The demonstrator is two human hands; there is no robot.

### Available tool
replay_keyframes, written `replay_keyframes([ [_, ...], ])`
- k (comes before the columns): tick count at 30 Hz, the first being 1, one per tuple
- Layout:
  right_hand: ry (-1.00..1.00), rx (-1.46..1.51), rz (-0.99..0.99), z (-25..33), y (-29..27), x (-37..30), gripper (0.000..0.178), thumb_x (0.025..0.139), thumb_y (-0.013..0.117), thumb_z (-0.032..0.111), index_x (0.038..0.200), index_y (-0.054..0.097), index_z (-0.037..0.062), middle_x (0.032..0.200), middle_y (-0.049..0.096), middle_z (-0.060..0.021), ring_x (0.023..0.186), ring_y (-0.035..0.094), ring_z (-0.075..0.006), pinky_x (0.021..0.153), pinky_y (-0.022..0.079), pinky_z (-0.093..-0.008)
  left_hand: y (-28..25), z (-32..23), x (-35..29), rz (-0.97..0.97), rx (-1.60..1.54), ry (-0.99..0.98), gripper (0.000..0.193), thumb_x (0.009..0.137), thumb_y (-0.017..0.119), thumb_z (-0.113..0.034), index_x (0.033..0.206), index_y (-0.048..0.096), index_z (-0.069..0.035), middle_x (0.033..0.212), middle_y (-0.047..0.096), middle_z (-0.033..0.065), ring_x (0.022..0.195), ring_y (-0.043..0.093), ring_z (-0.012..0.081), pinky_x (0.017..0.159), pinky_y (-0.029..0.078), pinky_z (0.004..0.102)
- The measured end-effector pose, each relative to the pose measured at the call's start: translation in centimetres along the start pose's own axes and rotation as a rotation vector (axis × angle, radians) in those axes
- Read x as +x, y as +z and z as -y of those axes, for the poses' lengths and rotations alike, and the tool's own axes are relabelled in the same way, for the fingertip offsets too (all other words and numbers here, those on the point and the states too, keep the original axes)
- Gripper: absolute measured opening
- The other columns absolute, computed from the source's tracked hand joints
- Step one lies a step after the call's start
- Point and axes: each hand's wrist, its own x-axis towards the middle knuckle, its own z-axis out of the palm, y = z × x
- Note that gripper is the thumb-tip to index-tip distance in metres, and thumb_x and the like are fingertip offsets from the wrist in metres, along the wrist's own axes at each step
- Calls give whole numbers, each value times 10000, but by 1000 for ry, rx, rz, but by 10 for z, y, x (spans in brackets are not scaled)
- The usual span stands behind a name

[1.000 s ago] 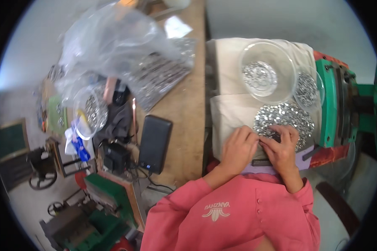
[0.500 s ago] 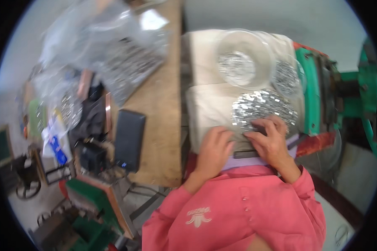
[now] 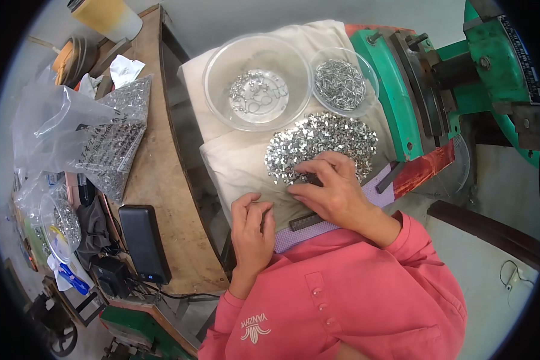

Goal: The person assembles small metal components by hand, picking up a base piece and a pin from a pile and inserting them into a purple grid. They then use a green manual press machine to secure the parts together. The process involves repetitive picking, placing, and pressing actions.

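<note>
A broad pile of small shiny metal pieces (image 3: 327, 139) lies on a beige cloth (image 3: 222, 157). My right hand (image 3: 339, 195) reaches over its near edge, thumb and fingers bent toward each other, and anything between the tips is too small to make out. Just left of it, apart from the pile, my left hand (image 3: 252, 231) rests near the cloth's front edge with curled fingers; what they may hold is hidden. A dark flat bar (image 3: 305, 221) lies on a purple woven mat (image 3: 318, 230) between my wrists.
Behind the pile stand a large clear tub (image 3: 213, 84) with a few pieces and a smaller bowl (image 3: 340, 84) full of metal pins. A green machine (image 3: 385, 96) borders the right. Leftward, a wooden bench (image 3: 162, 210) carries a black power bank (image 3: 144, 243) and a plastic bag (image 3: 111, 141) of metal parts.
The whole view has turned and shifted, with cloth and pile now further left, and the picture is sharper. My left fingers look more curled; my right hand stays at the pile's near edge.
</note>
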Motion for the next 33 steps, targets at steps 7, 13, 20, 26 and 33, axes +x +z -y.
replay_keyframes([
  [7,-26,41,87,0,-3,4,103,726,727,155,826,704,143,1154,605,-3,1161,490,-263,966,355,-425,8,4,-4,-7,35,73,175,760,749,27,921,697,-20,1084,597,148,884,635,241,725,517,337],
  [13,28,56,87,2,-3,-3,106,722,737,149,818,693,140,1143,610,-3,1147,502,-269,964,354,-437,10,4,-3,-12,86,121,176,747,758,8,900,683,-39,1047,615,114,871,614,266,731,514,360],
  [20,27,-52,36,6,6,-5,139,721,740,162,839,673,130,1153,607,-5,1164,487,-257,974,341,-429,8,7,-9,-25,21,101,194,725,773,15,884,674,-36,1053,610,122,890,605,281,752,507,367],
  [26,14,58,-34,11,-1,-25,167,707,759,145,854,678,149,1164,614,12,1146,482,-251,936,352,-409,-4,6,-1,108,52,139,217,732,755,37,929,712,-45,1096,591,131,902,590,260,762,499,345],
  [33,16,151,9,10,-3,-48,179,695,786,160,859,715,176,1133,632,22,1115,500,-254,920,358,-413,-6,6,4,148,58,151,208,734,747,40,917,698,-45,1082,585,128,879,587,256,750,490,344],
])
